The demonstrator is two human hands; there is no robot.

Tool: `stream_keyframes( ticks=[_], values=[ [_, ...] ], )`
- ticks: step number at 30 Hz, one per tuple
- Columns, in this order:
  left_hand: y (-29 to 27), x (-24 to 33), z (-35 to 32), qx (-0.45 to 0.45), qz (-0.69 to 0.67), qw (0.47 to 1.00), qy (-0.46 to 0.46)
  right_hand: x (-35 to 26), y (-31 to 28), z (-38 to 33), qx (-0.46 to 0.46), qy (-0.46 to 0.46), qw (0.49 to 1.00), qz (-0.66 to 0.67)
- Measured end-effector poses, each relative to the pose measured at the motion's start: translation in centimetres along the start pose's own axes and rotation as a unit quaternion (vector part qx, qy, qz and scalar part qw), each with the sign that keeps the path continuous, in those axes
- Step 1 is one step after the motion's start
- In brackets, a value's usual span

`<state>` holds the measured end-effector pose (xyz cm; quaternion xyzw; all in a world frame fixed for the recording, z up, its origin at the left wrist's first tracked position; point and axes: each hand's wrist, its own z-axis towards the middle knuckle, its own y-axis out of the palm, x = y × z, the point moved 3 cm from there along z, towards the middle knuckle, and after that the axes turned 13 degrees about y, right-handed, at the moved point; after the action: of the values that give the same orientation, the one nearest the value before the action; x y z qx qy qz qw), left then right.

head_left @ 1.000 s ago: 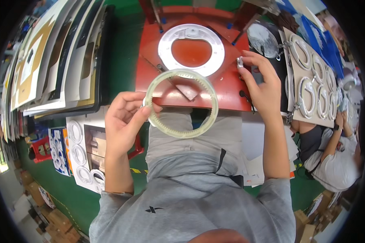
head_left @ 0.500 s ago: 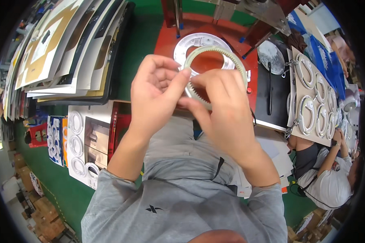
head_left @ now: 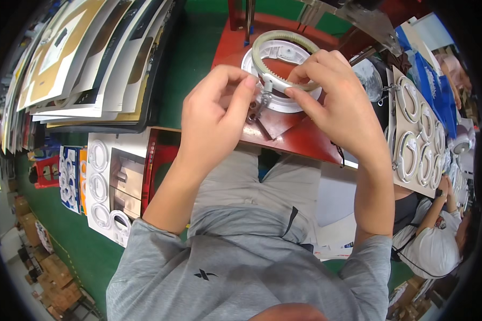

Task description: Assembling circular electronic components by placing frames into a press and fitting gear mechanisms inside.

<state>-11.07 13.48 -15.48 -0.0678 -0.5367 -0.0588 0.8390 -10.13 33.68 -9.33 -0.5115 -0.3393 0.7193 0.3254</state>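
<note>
Both hands are raised over the red bench point(head_left: 305, 140), pinching 1 pale greenish toothed ring point(head_left: 283, 59) between them. The left hand point(head_left: 214, 115) closes thumb and forefinger on a small metal part at the ring's near edge; the right hand point(head_left: 337, 101) grips the ring's right side with curled fingers. Below the ring, a white round plate point(head_left: 275, 56) lies on the bench. Stacked printed cartons point(head_left: 91, 59) lie to the left, white ring parts on a board point(head_left: 417, 134) to the right, near another person point(head_left: 439, 235).
</note>
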Motion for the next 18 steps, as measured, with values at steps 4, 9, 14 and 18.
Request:
stream_keyframes(
  ticks=[4, 9, 14, 18],
  values=[
    [-0.9, 0.1, -1.2, -0.035, 0.065, 0.993, 0.090, 0.5, 0.4, -0.1, -0.013, -0.049, 0.998, -0.037],
    [-1.1, -0.5, -1.1, -0.054, 0.136, 0.975, 0.169, 0.1, 0.4, -0.8, 0.012, -0.040, 0.996, -0.080],
    [-1.7, -0.9, -0.6, -0.085, 0.127, 0.972, 0.179, -0.8, 0.1, -1.2, 0.034, -0.045, 0.992, -0.111],
    [-2.2, -1.1, 0.0, -0.027, 0.066, 0.991, 0.111, -3.2, -3.3, -1.0, 0.044, -0.100, 0.985, -0.132]
  ],
)
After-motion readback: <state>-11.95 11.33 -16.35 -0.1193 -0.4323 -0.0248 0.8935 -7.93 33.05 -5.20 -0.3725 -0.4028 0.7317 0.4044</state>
